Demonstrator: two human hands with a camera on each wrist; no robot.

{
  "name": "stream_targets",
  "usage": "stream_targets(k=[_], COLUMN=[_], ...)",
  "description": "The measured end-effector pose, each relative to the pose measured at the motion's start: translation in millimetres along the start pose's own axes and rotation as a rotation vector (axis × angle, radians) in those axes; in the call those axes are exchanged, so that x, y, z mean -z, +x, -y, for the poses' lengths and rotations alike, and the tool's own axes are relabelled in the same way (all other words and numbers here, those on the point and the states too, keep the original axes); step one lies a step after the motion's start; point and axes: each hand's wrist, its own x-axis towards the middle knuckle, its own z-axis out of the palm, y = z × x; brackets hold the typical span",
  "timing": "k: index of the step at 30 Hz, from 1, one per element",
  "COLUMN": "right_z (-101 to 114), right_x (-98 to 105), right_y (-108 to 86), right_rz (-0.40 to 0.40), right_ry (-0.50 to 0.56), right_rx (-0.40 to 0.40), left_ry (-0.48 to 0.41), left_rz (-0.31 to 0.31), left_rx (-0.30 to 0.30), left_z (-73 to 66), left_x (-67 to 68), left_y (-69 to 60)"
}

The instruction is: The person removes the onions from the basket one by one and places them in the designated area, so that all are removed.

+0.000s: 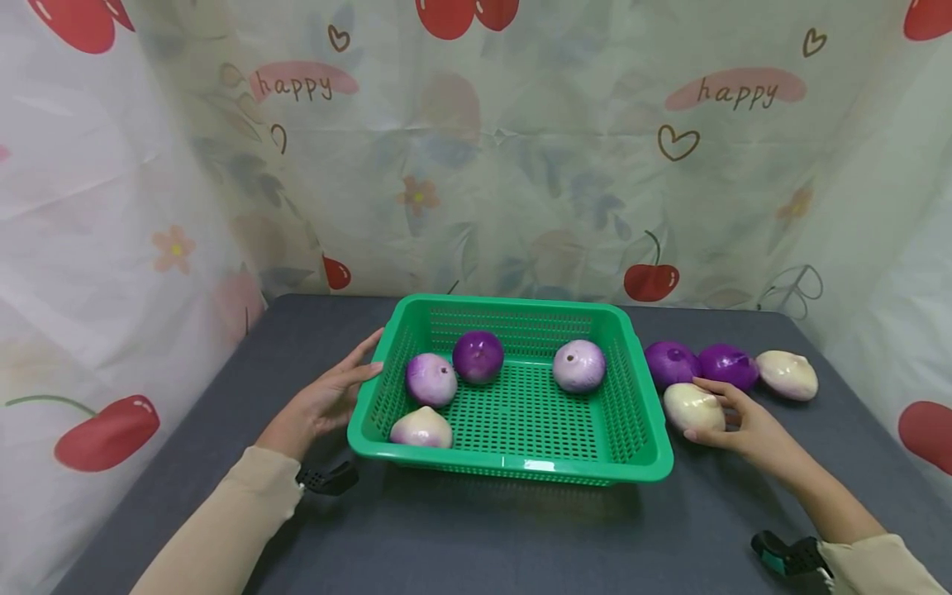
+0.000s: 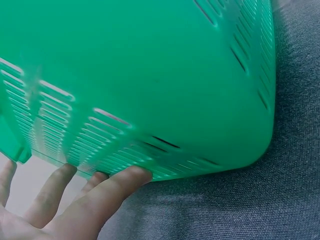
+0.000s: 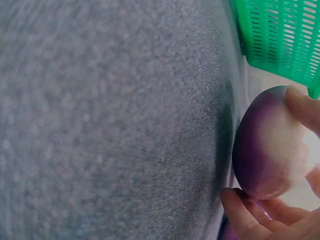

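Note:
A green plastic basket (image 1: 513, 473) stands on the dark grey cloth, with several purple and whitish onions inside, among them a deep purple one (image 1: 478, 357) and a pale lilac one (image 1: 579, 366). My left hand (image 1: 330, 401) lies along the basket's left side. In the left wrist view its extended fingers (image 2: 107, 192) touch or nearly touch the slotted wall. To the right of the basket, my right hand (image 1: 744, 426) holds a cream-topped onion (image 1: 693, 406) between thumb and fingers. The right wrist view shows that onion's purple underside (image 3: 250, 150), low over the cloth.
Behind the right hand, two purple onions (image 1: 672, 364) and a cream one (image 1: 790, 375) lie in a row on the table (image 1: 506, 537). A printed curtain (image 1: 506, 207) hangs around the back and sides.

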Motion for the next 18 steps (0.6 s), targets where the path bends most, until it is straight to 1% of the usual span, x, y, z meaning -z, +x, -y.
stream_targets(k=[6, 18], right_z=[-1.6, -5.3], right_x=[-0.7, -1.6], right_y=[0.5, 1.7], right_rz=[0.008, 0.019], right_ry=[0.006, 0.002], right_rx=[-0.014, -0.025], left_ry=[-0.005, -0.017], left_rz=[-0.021, -0.016], left_rx=[0.004, 0.006], left_z=[0.7, 0.6], left_x=[-1.0, -0.9], left_y=[0.8, 2.2])
